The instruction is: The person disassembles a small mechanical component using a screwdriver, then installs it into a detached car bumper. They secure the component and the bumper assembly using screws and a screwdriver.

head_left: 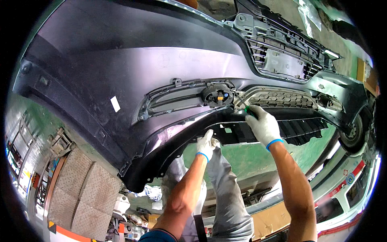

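A car bumper cover (181,60) spans the view in front of me, its inner side facing me. My right hand (264,126), in a white glove with a blue cuff, is closed around a green-handled screwdriver (248,110). The screwdriver's shaft points up and left, between a round fog lamp (217,96) and the honeycomb lower grille (278,100); whether its tip meets a screw is too small to tell. Lower down, my gloved left hand (205,144) grips the edge of the black lower lip (229,133), with its fingertips partly hidden.
Beyond the bumper's middle is the upper grille (282,62). Textured metal plates (88,197) lie at lower left. A white vehicle (354,181) and a car wheel (354,131) stand on the right. Cardboard (272,222) lies behind my legs on the green floor (246,157).
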Demonstrator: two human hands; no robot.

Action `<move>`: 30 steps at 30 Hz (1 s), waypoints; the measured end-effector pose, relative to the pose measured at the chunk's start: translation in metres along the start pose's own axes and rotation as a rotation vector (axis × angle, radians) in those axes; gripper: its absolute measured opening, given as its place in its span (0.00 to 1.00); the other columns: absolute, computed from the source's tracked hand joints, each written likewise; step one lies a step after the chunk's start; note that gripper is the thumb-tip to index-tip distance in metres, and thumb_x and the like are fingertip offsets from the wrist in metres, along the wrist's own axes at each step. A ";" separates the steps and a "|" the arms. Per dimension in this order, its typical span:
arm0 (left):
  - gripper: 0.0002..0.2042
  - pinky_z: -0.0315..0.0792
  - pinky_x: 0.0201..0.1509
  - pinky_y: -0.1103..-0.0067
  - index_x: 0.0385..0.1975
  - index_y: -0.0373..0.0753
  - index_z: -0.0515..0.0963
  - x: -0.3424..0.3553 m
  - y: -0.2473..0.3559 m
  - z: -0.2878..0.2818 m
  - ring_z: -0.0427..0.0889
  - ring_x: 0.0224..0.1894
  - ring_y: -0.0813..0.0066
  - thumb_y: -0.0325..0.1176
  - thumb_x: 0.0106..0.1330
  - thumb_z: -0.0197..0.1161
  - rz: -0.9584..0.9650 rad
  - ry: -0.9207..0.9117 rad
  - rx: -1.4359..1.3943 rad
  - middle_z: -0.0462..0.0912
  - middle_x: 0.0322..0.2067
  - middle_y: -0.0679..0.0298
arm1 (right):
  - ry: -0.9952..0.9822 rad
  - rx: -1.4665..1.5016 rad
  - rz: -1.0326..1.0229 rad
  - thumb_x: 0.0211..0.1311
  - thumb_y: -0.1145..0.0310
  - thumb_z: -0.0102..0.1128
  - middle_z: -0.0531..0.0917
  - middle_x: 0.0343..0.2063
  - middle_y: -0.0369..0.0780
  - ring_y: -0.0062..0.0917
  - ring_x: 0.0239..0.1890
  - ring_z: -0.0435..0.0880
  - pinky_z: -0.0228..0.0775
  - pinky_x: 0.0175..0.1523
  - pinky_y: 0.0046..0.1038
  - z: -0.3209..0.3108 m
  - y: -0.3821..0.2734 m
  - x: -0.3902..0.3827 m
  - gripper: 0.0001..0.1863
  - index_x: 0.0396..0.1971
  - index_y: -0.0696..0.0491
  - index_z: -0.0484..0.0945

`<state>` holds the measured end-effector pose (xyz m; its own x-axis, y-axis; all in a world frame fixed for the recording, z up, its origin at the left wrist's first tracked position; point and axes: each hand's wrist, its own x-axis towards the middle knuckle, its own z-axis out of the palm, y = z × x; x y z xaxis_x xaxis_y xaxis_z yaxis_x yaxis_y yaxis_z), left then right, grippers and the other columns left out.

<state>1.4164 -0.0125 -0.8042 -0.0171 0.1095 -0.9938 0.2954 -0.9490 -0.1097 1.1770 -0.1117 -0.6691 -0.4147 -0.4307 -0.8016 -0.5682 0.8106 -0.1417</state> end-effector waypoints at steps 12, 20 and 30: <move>0.21 0.68 0.18 0.76 0.17 0.40 0.74 -0.007 0.009 0.004 0.71 0.12 0.72 0.45 0.66 0.73 0.029 0.032 0.069 0.75 0.14 0.61 | 0.051 -0.261 0.032 0.64 0.54 0.62 0.88 0.34 0.51 0.50 0.39 0.88 0.80 0.46 0.47 0.009 -0.001 -0.005 0.23 0.58 0.41 0.80; 0.16 0.75 0.27 0.81 0.40 0.43 0.84 -0.044 0.024 -0.032 0.80 0.23 0.80 0.50 0.70 0.66 -0.004 -0.255 0.624 0.83 0.26 0.69 | 0.171 0.343 0.016 0.64 0.65 0.65 0.89 0.38 0.48 0.29 0.38 0.89 0.79 0.47 0.29 -0.009 0.066 -0.081 0.26 0.62 0.53 0.78; 0.16 0.84 0.49 0.70 0.60 0.33 0.75 -0.129 0.086 -0.011 0.88 0.43 0.65 0.29 0.77 0.55 0.195 -0.654 0.554 0.85 0.48 0.56 | 0.147 0.775 0.035 0.63 0.77 0.64 0.84 0.58 0.48 0.27 0.59 0.81 0.70 0.67 0.30 0.007 0.067 -0.179 0.28 0.64 0.63 0.74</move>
<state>1.4548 -0.1046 -0.6850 -0.6084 -0.0997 -0.7873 -0.1529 -0.9588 0.2396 1.2179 0.0230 -0.5388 -0.5435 -0.4042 -0.7357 0.0820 0.8467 -0.5257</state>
